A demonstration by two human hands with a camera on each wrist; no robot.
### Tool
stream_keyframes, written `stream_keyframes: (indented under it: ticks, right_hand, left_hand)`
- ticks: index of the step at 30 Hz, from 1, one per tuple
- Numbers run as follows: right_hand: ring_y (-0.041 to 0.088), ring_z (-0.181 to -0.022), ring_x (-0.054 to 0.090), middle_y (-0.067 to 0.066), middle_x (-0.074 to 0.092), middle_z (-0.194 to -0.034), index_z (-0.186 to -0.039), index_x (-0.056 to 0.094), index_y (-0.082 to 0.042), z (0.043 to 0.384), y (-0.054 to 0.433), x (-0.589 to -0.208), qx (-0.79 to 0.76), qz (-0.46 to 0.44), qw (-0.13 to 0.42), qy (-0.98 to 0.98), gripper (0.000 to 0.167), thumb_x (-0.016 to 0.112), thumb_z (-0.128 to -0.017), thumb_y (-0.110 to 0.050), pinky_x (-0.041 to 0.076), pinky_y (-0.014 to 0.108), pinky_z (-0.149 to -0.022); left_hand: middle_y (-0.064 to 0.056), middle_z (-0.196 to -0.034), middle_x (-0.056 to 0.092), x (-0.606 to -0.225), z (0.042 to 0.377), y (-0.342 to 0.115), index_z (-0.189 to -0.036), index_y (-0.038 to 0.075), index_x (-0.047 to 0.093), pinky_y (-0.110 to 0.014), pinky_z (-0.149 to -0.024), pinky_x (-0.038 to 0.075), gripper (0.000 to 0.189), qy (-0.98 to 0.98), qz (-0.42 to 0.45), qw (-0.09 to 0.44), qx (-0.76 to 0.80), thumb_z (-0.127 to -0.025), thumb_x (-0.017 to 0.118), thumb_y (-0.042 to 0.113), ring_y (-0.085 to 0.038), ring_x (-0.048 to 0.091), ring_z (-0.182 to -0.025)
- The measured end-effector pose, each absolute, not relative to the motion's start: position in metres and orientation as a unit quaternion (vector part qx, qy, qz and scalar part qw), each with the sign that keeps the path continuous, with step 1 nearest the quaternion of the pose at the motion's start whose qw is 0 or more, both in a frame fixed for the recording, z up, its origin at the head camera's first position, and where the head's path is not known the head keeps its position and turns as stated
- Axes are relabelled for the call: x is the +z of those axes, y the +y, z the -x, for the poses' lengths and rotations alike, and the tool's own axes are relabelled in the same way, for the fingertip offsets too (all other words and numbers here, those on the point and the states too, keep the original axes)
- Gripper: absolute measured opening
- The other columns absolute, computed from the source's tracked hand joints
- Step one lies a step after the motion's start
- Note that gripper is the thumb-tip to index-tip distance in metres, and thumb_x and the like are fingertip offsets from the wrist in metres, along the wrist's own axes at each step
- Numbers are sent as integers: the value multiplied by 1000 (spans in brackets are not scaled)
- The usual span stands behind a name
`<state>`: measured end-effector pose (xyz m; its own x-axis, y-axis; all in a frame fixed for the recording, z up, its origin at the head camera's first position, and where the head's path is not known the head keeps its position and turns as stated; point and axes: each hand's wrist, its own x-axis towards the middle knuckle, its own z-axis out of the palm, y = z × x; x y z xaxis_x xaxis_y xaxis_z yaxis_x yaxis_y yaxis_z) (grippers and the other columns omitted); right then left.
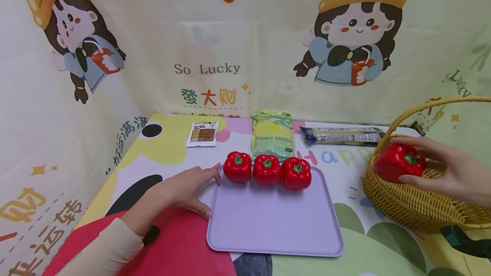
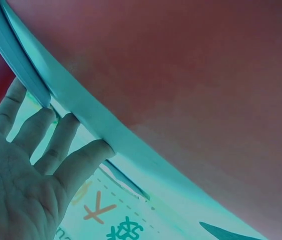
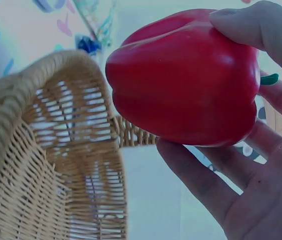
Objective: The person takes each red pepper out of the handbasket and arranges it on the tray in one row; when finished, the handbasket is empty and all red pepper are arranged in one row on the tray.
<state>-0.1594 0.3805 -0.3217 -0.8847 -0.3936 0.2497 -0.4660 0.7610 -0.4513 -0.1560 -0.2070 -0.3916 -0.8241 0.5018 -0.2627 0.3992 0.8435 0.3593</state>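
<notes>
Three red bell peppers stand in a row along the far edge of a lilac tray [image 1: 274, 225]: a left pepper [image 1: 238, 168], a middle pepper [image 1: 267, 170] and a right pepper [image 1: 296, 174]. Over the wicker basket [image 1: 406, 205], my right hand [image 1: 452, 167] grips another red bell pepper [image 1: 397, 164], thumb on one side and fingers on the other. In the right wrist view this bell pepper [image 3: 185, 82] hangs above the basket's rim, its green stem toward the palm. My left hand [image 1: 188, 191] rests at the tray's left edge with its fingers spread.
At the back of the table lie a small white packet [image 1: 203, 134], a green-yellow bag [image 1: 273, 134] and a long dark-blue and clear package [image 1: 342, 136]. The basket's tall handle [image 1: 416, 112] arches up on the right. A black object [image 1: 466, 242] sits by the basket's front.
</notes>
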Motion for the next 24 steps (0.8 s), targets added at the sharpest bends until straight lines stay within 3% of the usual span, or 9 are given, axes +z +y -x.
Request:
stream_keyframes:
  ticks: [10,14,24]
  right_hand:
    - [-9,-117,41,-24,43,-138,-149,52,-19,157,358,-319,252,-251,51,-933,89,93,-71,-4,52,16,-67]
    - [-4,-115,44,-19,48,-136,-146,55,-17,156,350,-319,274,-251,58,-927,93,96,-64,0,54,19,-67]
    - [0,-117,50,-14,53,-136,-146,55,-16,155,326,-319,277,-295,79,-911,93,96,-63,-1,55,19,-72]
  left_hand:
    - [-4,-162,39,-391,155,-208,-126,33,56,-41,-90,52,78,944,-240,174,143,-62,92,60,-21,53,-118]
    - [-4,-162,39,-389,155,-208,-126,33,56,-41,-90,53,79,945,-238,175,141,-62,92,60,-21,53,-119]
    - [-6,-164,38,-392,154,-208,-124,32,56,-40,-90,52,77,942,-250,170,145,-63,92,60,-20,54,-118]
